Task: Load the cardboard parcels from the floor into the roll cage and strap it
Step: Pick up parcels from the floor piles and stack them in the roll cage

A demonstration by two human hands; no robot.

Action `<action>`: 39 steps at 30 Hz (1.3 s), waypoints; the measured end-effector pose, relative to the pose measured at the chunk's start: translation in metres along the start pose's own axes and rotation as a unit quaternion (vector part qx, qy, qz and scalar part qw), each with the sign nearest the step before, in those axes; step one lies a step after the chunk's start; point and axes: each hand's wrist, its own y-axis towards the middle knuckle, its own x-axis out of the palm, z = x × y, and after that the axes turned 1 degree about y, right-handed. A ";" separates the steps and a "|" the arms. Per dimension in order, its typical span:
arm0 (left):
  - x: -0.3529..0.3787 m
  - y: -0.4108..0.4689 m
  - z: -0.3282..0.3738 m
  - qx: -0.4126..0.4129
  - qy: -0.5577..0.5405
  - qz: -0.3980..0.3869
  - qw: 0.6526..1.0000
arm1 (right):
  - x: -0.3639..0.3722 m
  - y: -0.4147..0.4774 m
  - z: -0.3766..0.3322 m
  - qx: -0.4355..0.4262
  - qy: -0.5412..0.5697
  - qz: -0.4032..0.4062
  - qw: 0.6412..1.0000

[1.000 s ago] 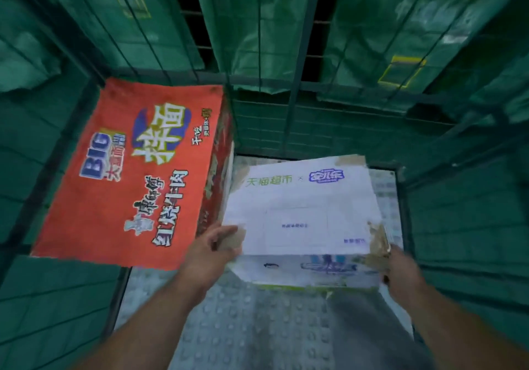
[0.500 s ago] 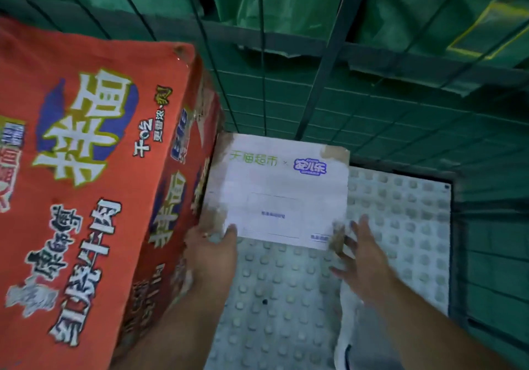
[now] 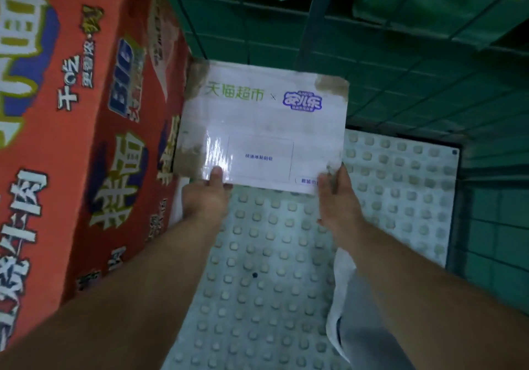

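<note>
Two bare hands hold the white parcel (image 3: 263, 129) by its near edge inside the roll cage (image 3: 400, 63). On the left hand (image 3: 204, 200) the grip pinches that edge, thumb pressed on top and fingers hidden beneath. On the right hand (image 3: 336, 197) the grip is closed around the near right corner. The parcel's left side touches the tall red parcel (image 3: 94, 140) and its far edge lies near the back mesh. Whether it rests on the cage's studded floor (image 3: 257, 255) or hangs just above cannot be told.
</note>
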 end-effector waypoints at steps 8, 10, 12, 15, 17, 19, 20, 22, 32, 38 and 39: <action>-0.077 -0.097 0.062 0.160 0.336 -0.036 0.927 | -0.021 -0.066 -0.012 0.113 -0.173 -0.068 0.976; -0.082 -0.162 0.034 0.311 0.432 -0.122 0.838 | -0.015 -0.117 -0.003 0.065 -0.144 -0.113 0.981; -0.084 -0.216 -0.004 0.322 0.441 -0.187 0.817 | -0.017 -0.164 0.012 0.087 -0.106 -0.168 0.976; -0.108 -0.289 -0.082 0.294 0.502 -0.197 0.789 | -0.015 -0.247 0.056 0.084 -0.147 -0.211 0.963; -0.126 -0.327 -0.119 0.296 0.508 -0.215 0.780 | -0.019 -0.297 0.085 0.065 -0.176 -0.191 0.964; -0.158 -0.362 -0.159 0.294 0.497 -0.220 0.786 | -0.023 -0.364 0.094 0.070 -0.168 -0.171 0.968; -0.171 -0.373 -0.177 0.279 0.493 -0.229 0.791 | -0.025 -0.392 0.096 0.079 -0.169 -0.166 0.968; -0.202 -0.398 -0.209 0.266 0.473 -0.267 0.796 | -0.027 -0.450 0.097 0.071 -0.179 -0.145 0.970; -0.324 -0.463 -0.342 0.234 0.386 -0.253 0.856 | 0.007 -0.640 0.089 -0.018 -0.251 -0.184 0.950; -0.375 -0.482 -0.430 0.170 0.262 -0.184 0.932 | 0.053 -0.691 0.086 -0.087 -0.386 -0.278 0.875; -0.381 -0.487 -0.450 0.154 0.234 -0.169 0.945 | 0.062 -0.697 0.087 -0.105 -0.409 -0.297 0.856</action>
